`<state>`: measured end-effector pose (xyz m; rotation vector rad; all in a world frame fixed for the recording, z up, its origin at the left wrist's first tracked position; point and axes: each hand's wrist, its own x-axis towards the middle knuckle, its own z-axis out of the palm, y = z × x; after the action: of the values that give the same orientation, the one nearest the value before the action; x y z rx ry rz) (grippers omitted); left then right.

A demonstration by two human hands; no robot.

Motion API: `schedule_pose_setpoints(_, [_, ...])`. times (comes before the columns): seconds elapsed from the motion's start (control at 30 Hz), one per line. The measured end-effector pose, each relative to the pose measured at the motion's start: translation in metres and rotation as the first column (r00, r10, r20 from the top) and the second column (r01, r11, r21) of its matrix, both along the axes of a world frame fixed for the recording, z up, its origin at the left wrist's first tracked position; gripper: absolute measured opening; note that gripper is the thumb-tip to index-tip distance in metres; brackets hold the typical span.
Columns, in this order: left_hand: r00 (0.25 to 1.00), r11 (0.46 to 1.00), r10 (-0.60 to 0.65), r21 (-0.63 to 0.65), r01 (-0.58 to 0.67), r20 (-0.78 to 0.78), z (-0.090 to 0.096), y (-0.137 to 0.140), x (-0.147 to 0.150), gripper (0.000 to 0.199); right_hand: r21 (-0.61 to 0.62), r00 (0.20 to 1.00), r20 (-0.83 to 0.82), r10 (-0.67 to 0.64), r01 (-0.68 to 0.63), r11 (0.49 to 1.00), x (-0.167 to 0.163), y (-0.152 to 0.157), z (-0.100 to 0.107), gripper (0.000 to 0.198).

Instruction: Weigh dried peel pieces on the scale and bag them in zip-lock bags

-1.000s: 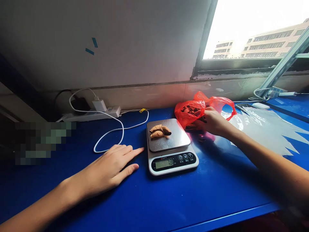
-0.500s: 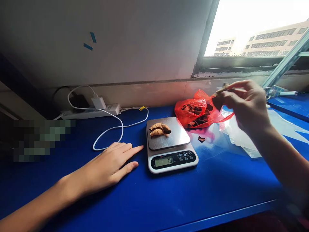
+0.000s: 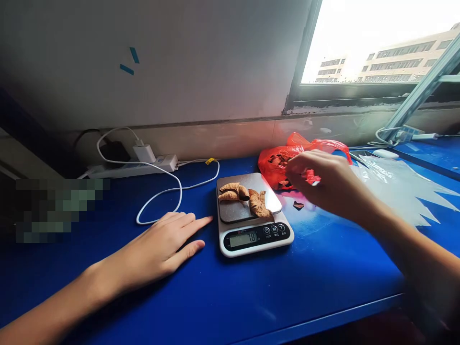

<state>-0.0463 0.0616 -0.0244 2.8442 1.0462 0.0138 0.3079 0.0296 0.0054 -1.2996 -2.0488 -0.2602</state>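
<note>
A white kitchen scale (image 3: 257,242) stands on the blue table, its display reading about 7.8. On its steel plate lie a curled tan piece of dried peel (image 3: 230,194) and, to its right, a second piece of dried peel (image 3: 259,203) reaching over the plate's front edge. My left hand (image 3: 178,237) rests flat on the table left of the scale, fingers stretched out, holding nothing. My right hand (image 3: 321,177) hovers in front of a red plastic bag (image 3: 268,170) of dried peel, thumb and fingers slightly apart, with nothing visible in them.
A small dark peel scrap (image 3: 298,205) lies right of the scale. Clear plastic bags (image 3: 398,187) are spread at the right. Behind my left hand are a white cable (image 3: 181,191) and a power strip (image 3: 165,163) with a charger (image 3: 144,153). A window (image 3: 373,48) is above right.
My right hand has moved left and down from beside the bag, and the dried peel it held now lies on the scale. My left hand has stayed in place.
</note>
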Motion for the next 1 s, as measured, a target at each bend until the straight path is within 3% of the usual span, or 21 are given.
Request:
schedule_pose_setpoints(0.1, [1.0, 1.0, 0.011, 0.004, -0.011, -0.008, 0.0, 0.0, 0.0, 0.048, -0.08, 0.985, 0.169, -0.018, 0.031, 0.996, 0.012, -0.014, 0.013, 0.016])
schedule_pose_setpoints(0.2, [1.0, 1.0, 0.01, -0.008, -0.01, -0.024, -0.001, 0.001, 0.0, 0.049, -0.263, 0.954, 0.24, 0.18, -0.115, 0.958, 0.003, -0.023, 0.009, 0.018])
schedule_pose_setpoints(0.27, [1.0, 1.0, 0.008, -0.006, -0.008, -0.027, -0.002, 0.002, 0.0, 0.05, -0.298, 0.926, 0.25, 0.283, -0.205, 0.932, -0.01, -0.025, 0.002, 0.016])
schedule_pose_setpoints(0.43, [1.0, 1.0, -0.011, 0.022, 0.011, 0.007, -0.002, 0.002, -0.001, 0.049, -0.227, 0.875, 0.315, 0.368, -0.307, 0.924, -0.029, -0.02, -0.011, 0.016])
schedule_pose_setpoints(0.63, [1.0, 1.0, -0.025, 0.006, 0.024, 0.009, -0.002, 0.003, -0.001, 0.049, -0.143, 0.887, 0.298, 0.354, -0.325, 0.935, -0.021, -0.004, -0.018, 0.018])
schedule_pose_setpoints(0.73, [1.0, 1.0, -0.024, -0.004, 0.024, 0.007, -0.003, 0.003, -0.002, 0.049, -0.093, 0.904, 0.255, 0.342, -0.329, 0.94, -0.014, -0.002, -0.013, 0.022])
schedule_pose_setpoints(0.87, [1.0, 1.0, -0.014, 0.004, 0.014, 0.001, -0.002, 0.002, -0.001, 0.049, 0.028, 0.96, 0.171, 0.22, -0.228, 0.973, -0.003, -0.008, 0.002, 0.021])
schedule_pose_setpoints(1.0, [1.0, 1.0, -0.02, -0.005, 0.02, -0.012, 0.001, 0.001, 0.002, 0.048, 0.027, 0.965, 0.167, 0.2, -0.208, 0.978, -0.001, -0.008, 0.004, 0.019])
